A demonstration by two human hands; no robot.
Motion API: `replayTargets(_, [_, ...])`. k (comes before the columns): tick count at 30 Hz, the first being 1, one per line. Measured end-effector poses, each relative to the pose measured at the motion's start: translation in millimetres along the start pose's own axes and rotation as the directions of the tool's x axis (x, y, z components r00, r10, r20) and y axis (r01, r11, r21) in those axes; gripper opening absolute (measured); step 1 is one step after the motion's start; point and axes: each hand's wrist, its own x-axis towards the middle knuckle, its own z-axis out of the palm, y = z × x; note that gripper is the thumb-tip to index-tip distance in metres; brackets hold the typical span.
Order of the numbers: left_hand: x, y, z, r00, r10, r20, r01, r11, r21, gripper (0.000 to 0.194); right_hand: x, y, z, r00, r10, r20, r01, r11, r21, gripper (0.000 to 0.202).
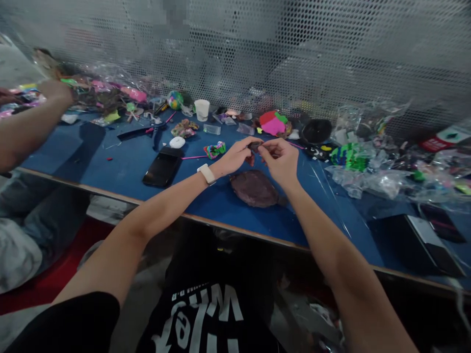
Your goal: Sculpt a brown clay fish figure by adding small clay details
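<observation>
while both hands meet just beyond the brown slab [254,188], the small dark piece [254,146] between them is mostly hidden by fingers, so its shape is hard to make out. the left hand [237,156], with one pale band [206,174] at its wrist, is closed on the piece with its fingertips; the right hand [282,159] pinches at the piece's other side, thumb against forefinger. the slab lies flat on the blue table [209,198], its narrow right end dim beneath the right forearm.

of containers, one white cup [202,110] stands upright beyond the slab to the left, its inside too dim to read. one black bowl [316,130] sits beyond the slab to the right, and what it holds cannot be told. clear plastic bags [386,181], too tangled to count, lie right of the slab around colourful bits that blur together.

left of the slab are one black phone [162,167], one white case [177,142] and one multicoloured lump [215,150] on a pink stick. one dark box [415,240] is well to the slab's right. far to the slab's left, two hands of another person reach into clutter; one [55,92] is blurred, the other cut off by the view's edge.
</observation>
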Motion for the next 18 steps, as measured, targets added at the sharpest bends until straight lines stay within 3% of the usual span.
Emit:
replayTargets(4, [-3.6, 3.4, -0.6, 0.996, 0.087, 0.03, -0.089, 0.992, 0.085, 0.029, 0.4, -5.9, -6.6, 0.998, -0.051, -0.033, 0.049, 0.996, -0.074, 0.039])
replayTargets(7, [-6.4, 8.2, -1.6, 0.995, 0.086, 0.047, -0.092, 0.985, 0.146, 0.058, 0.0, -12.6, -9.5, 0.995, -0.079, 0.059, 0.086, 0.989, -0.121, 0.042])
replayTargets(9, [-6.9, 11.8, -3.4, 0.996, 0.067, 0.05, -0.077, 0.974, 0.214, 0.065, -1.4, -17.2, -9.5, 0.985, -0.095, 0.144, 0.117, 0.981, -0.152, 0.036])
replayTargets(14, [-0.8, 13.9, -15.4, 0.992, 0.107, 0.071, -0.129, 0.846, 0.517, 0.052, -2.1, -20.5, -7.5, 0.976, -0.062, 0.21, 0.104, 0.974, -0.2, 0.024])
replayTargets(18, [3.2, 9.7, -31.8, 0.993, 0.098, 0.067, -0.118, 0.775, 0.621, 0.045, 4.9, -13.9, -14.8, 0.981, -0.021, 0.195, 0.059, 0.98, -0.189, 0.023])
